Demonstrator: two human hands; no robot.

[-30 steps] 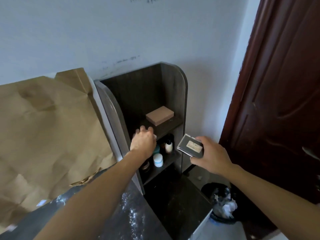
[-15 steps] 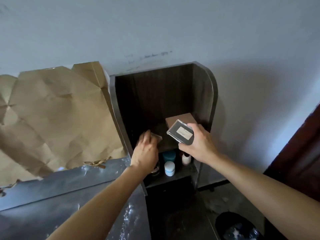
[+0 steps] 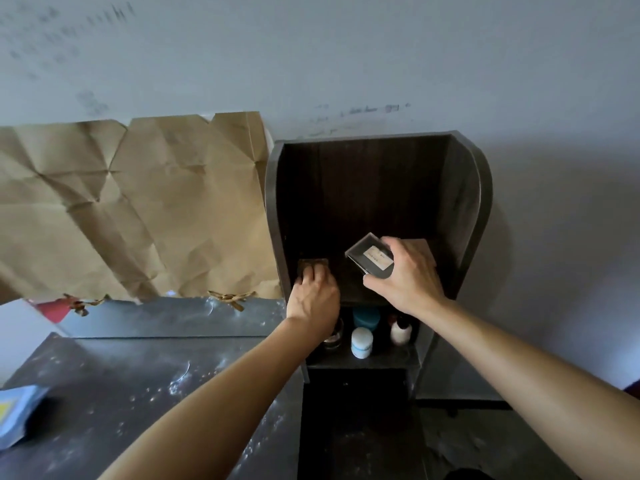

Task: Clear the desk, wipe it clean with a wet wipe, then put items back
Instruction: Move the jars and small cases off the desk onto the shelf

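Head view, single camera.

Left hand (image 3: 313,299): reaches into the dark shelf unit (image 3: 467,202) at the desk's right end. Its fingers are bent over the near edge of a small brown block (image 3: 313,263), which lies flat on the upper shelf board (image 3: 346,285), left side. The block's far half shows beyond the fingertips. Grip looks closed on the block; the thumb is hidden.

Right hand (image 3: 405,278): clamped on a flat dark case (image 3: 370,259) with a pale label. Thumb at the case's near corner, fingers round the right edge. The case is tilted and held over the upper shelf board, just right of the small brown block and apart from it. A tan box (image 3: 425,247) sits on the board behind this hand, mostly covered.

Lower shelf, below both hands: teal jar (image 3: 366,317), white jar (image 3: 362,342) in front of it, small white bottle (image 3: 401,332) to the right, dark glass jar (image 3: 333,336) under the left wrist.

Desk (image 3: 121,393): dark top with pale speckles. A blue packet (image 3: 17,414) lies at its left edge, well apart from both hands. Creased brown paper (image 3: 138,202) leans against the wall behind.
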